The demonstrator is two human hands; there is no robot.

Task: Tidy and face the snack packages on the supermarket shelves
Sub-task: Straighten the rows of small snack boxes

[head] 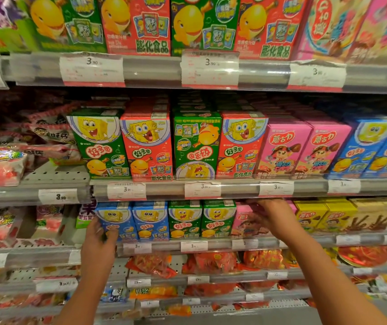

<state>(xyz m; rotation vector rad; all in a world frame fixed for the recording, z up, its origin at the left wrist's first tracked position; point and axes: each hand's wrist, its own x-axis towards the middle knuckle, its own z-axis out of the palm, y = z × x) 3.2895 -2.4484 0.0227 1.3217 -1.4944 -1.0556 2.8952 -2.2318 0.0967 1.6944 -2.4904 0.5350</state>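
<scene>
Head view, supermarket snack aisle, several shelves stacked top to bottom. Top of frame: large green and red boxes with a yellow fish, red ones (138, 24) marked 膨化食品; price tags (91, 69) below read 3.90.

Middle shelf, centre: SpongeBob boxes branded 好多鱼. Left to right: green box (98, 144), red box (148, 148), then a green box standing upside down (196, 146) with its print inverted, then another red one (240, 146). Right of those, two pink boxes (305, 151) marked 蘑古力, then blue boxes (366, 148) at right edge. Left side holds soft pink candy bags (0, 165), tag 3.99.

Lower shelf, where both hands are: two blue SpongeBob boxes (133, 221), two green ones (201, 219), a pink 蘑古力 box (244, 221), yellow 蘑古力 boxes (323, 216), beige boxes with chocolate sticks printed at right. Tags there start with 3; rest is blurred.

Left hand (98, 245) reaches up from lower left, thumb and fingers curled around the left edge of the leftmost blue box, grasping it. Right hand (269, 219) reaches from lower right, wrist bent, fingers hooked over the top and front of the pink box, gripping it.

Bottom shelves: red foil bags (213, 261), tags reading 19, mostly blurred.
</scene>
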